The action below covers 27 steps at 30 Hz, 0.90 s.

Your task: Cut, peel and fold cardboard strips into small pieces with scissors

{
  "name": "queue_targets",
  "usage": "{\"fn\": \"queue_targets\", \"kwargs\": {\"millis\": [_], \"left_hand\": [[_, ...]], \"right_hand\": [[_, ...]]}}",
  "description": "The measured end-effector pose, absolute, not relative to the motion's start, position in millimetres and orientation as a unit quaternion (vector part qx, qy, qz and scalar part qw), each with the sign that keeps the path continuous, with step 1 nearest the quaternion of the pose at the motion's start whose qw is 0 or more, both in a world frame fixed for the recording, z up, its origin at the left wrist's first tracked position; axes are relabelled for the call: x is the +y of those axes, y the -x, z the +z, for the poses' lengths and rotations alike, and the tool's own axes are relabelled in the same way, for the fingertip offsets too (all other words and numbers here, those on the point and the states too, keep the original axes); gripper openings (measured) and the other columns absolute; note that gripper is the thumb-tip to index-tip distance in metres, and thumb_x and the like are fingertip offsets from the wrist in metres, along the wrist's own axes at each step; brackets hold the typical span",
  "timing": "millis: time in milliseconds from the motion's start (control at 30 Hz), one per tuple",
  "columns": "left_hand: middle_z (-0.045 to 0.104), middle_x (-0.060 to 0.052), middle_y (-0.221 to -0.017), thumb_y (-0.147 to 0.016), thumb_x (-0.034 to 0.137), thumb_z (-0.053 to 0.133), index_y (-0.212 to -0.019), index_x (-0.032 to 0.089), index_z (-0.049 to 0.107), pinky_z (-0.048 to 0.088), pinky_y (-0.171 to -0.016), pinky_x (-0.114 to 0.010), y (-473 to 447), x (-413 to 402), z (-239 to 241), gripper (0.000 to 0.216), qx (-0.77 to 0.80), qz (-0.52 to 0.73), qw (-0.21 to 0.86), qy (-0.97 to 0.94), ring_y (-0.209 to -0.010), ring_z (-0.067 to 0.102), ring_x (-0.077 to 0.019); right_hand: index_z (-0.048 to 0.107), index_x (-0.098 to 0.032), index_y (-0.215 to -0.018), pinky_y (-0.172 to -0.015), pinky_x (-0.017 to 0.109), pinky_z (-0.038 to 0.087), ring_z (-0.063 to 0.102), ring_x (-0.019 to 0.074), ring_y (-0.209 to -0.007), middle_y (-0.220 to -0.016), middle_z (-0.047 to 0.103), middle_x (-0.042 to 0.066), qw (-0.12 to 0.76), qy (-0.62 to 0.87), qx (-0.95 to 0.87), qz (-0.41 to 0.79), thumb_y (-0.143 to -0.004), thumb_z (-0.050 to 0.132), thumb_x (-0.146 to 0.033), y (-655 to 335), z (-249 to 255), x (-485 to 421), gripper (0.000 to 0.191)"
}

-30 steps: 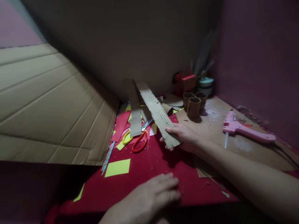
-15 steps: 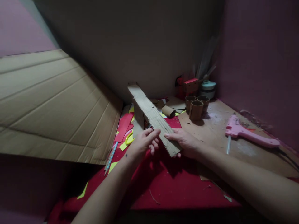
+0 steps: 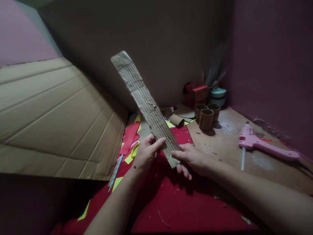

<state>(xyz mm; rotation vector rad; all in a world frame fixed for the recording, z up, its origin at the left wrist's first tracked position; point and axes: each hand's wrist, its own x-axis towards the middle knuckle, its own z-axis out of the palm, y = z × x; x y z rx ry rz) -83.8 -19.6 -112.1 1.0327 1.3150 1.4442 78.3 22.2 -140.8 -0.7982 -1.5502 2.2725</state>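
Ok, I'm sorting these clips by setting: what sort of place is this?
Probably a craft corner, whether at home or elsewhere I can't tell: a pink glue gun, scraps of coloured paper, and a cardboard strip held in the left hand and right hand.

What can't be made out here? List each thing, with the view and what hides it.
Head view throughout:
Cardboard strip: its back is turned away.
Yellow loop: partly covered by the left hand.
Large cardboard panel: cut off by the left edge.
Cord of the pink glue gun: cut off by the right edge.
Pale upright shapes: too blurred.
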Motion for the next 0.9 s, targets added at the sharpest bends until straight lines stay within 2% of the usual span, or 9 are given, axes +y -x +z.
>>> {"fn": "queue_targets", "kwargs": {"millis": [67,167,300,433,533,633,733,833,900], "left_hand": [[0.064,-0.001,-0.059,-0.062,0.030,0.081,-0.075,0.011,0.067,0.028,-0.036,-0.017,85,-22,-113,0.027,0.538,0.564,0.462,-0.422,-0.039,0.044,-0.0044],[0.064,-0.004,-0.059,-0.061,0.032,0.081,-0.073,0.010,0.067,0.032,-0.036,-0.018,83,-26,-116,0.028,0.542,0.548,0.480,-0.420,-0.040,0.049,-0.0072],[0.060,-0.001,-0.051,-0.060,0.033,0.082,-0.068,0.010,0.066,0.032,-0.035,-0.018,82,-26,-115,0.029,0.546,0.559,0.474,-0.406,-0.038,0.048,-0.0074],[0.055,0.003,-0.048,-0.061,0.042,0.080,-0.068,0.014,0.060,0.030,-0.032,-0.016,98,-18,-102,0.035,0.543,0.616,0.434,-0.371,-0.035,0.044,-0.0056],[0.055,0.005,-0.050,-0.059,0.040,0.081,-0.070,0.014,0.058,0.033,-0.035,-0.016,111,-15,-93,0.035,0.534,0.646,0.413,-0.356,-0.036,0.042,-0.0040],[0.050,0.006,-0.045,-0.060,0.037,0.080,-0.066,0.013,0.058,0.027,-0.033,-0.015,109,-17,-95,0.033,0.540,0.639,0.416,-0.356,-0.032,0.035,-0.0024],[0.055,0.004,-0.048,-0.061,0.037,0.080,-0.070,0.012,0.062,0.027,-0.034,-0.016,95,-21,-103,0.032,0.544,0.614,0.442,-0.363,-0.033,0.038,-0.0037],[0.061,-0.001,-0.055,-0.061,0.037,0.081,-0.073,0.010,0.066,0.032,-0.036,-0.019,82,-24,-111,0.033,0.543,0.576,0.481,-0.377,-0.037,0.046,-0.0070],[0.063,-0.003,-0.057,-0.063,0.037,0.080,-0.075,0.009,0.068,0.037,-0.040,-0.020,79,-24,-114,0.033,0.544,0.559,0.494,-0.383,-0.041,0.050,-0.0090]], "right_hand": [[0.055,-0.013,-0.087,-0.030,0.018,0.043,0.053,0.0105,-0.031,-0.049,0.063,0.002,0.130,0.248,-0.537,0.796,-0.089,0.049,-0.030,-78,-143,22,0.019],[0.058,-0.011,-0.084,-0.038,0.020,0.050,0.061,0.0133,-0.040,-0.056,0.067,0.005,0.141,0.220,-0.532,0.806,-0.080,0.061,-0.028,-78,-147,21,0.017],[0.058,-0.011,-0.076,-0.035,0.019,0.049,0.061,0.0135,-0.039,-0.053,0.065,0.005,0.138,0.228,-0.528,0.806,-0.076,0.065,-0.030,-77,-149,21,0.020],[0.057,-0.012,-0.074,-0.034,0.019,0.046,0.059,0.0133,-0.036,-0.051,0.065,0.005,0.066,0.229,-0.522,0.819,-0.076,0.062,-0.024,-79,-145,19,0.014],[0.059,-0.010,-0.073,-0.035,0.019,0.044,0.056,0.0120,-0.034,-0.052,0.064,0.005,0.022,0.219,-0.524,0.823,-0.074,0.063,-0.021,-80,-143,17,0.011],[0.065,-0.009,-0.086,-0.053,0.021,0.051,0.065,0.0130,-0.055,-0.069,0.070,0.005,0.068,0.183,-0.520,0.832,-0.068,0.072,-0.019,-82,-143,16,0.021],[0.067,-0.012,-0.097,-0.068,0.026,0.052,0.067,0.0152,-0.071,-0.082,0.071,0.004,0.149,0.150,-0.487,0.848,-0.070,0.075,-0.025,-83,-144,18,0.031],[0.068,-0.012,-0.094,-0.068,0.028,0.051,0.066,0.0156,-0.069,-0.078,0.071,0.005,0.215,0.168,-0.461,0.845,-0.073,0.073,-0.031,-83,-144,22,0.028],[0.069,-0.012,-0.090,-0.065,0.029,0.050,0.065,0.0158,-0.065,-0.075,0.071,0.005,0.228,0.194,-0.458,0.837,-0.072,0.074,-0.032,-82,-143,23,0.028]]}}
